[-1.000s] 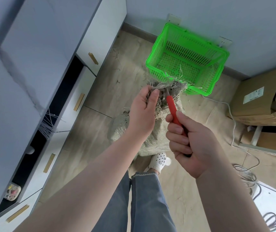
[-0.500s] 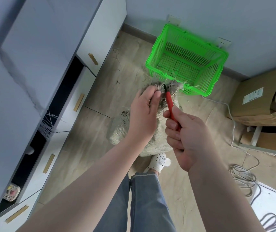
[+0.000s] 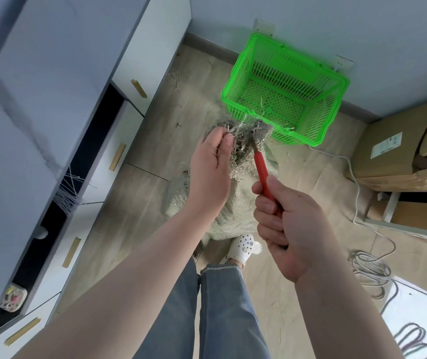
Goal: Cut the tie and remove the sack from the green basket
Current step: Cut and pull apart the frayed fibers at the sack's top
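A pale woven sack [image 3: 235, 203] stands on the floor in front of me, outside the green basket [image 3: 235, 76], which sits against the far wall. The sack's frayed, gathered mouth [image 3: 243, 136] rises just before the basket's near rim. My left hand [image 3: 211, 172] pinches the frayed mouth on its left side. My right hand [image 3: 287, 229] is closed around a red-handled cutter [image 3: 263, 172], whose tip lies in the fibres at the mouth. The tie itself is hidden among the loose strands.
White cabinets with wooden pulls [image 3: 119, 156] line the left side. Cardboard boxes [image 3: 399, 151] are stacked at the right. A white cable [image 3: 362, 260] runs and coils over the floor at the right. My foot in a white clog [image 3: 242, 246] stands beside the sack.
My left hand has shifted its grip higher and leftward on the frayed mouth. The cutter's tip has moved to the right side of the gathered fibres, and my right hand has drawn back a little.
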Available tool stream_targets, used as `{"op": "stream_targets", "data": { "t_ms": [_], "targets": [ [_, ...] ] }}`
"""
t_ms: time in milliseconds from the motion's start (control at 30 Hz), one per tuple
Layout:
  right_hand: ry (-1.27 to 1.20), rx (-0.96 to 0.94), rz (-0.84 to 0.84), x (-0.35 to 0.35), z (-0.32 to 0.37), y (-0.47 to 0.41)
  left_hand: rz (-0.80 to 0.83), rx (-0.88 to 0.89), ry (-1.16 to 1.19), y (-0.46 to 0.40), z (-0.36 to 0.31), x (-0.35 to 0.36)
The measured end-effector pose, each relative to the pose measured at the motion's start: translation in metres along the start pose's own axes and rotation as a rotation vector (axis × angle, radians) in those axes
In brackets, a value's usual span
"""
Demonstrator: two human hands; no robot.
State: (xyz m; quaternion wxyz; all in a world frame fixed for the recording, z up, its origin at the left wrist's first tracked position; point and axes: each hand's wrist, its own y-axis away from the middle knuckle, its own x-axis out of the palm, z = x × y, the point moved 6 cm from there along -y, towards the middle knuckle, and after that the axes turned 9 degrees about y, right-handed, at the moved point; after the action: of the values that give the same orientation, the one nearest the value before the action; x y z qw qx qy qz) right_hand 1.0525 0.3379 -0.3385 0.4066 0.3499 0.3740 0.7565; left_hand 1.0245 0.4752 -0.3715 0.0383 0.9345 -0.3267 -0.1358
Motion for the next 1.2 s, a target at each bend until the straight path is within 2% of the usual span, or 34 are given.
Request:
{"op": "stream_targets", "data": {
  "t_ms": [567,800,967,1200],
  "targets": [
    [-0.026,-0.010,0.001,0.009,0.004,-0.006,0.067,0.077,-0.053,0.005,-0.003,0.005],
    [0.005,-0.074,0.009,0.012,0.015,-0.006,0.133,0.043,-0.030,0.011,0.002,0.011],
    [0.001,-0.066,-0.012,0.008,0.013,0.005,0.153,0.082,-0.179,0.004,0.006,0.012],
    [-0.002,-0.166,-0.056,0.003,0.019,0.009,0.152,0.116,-0.247,0.006,0.005,0.018]
  ]
}}
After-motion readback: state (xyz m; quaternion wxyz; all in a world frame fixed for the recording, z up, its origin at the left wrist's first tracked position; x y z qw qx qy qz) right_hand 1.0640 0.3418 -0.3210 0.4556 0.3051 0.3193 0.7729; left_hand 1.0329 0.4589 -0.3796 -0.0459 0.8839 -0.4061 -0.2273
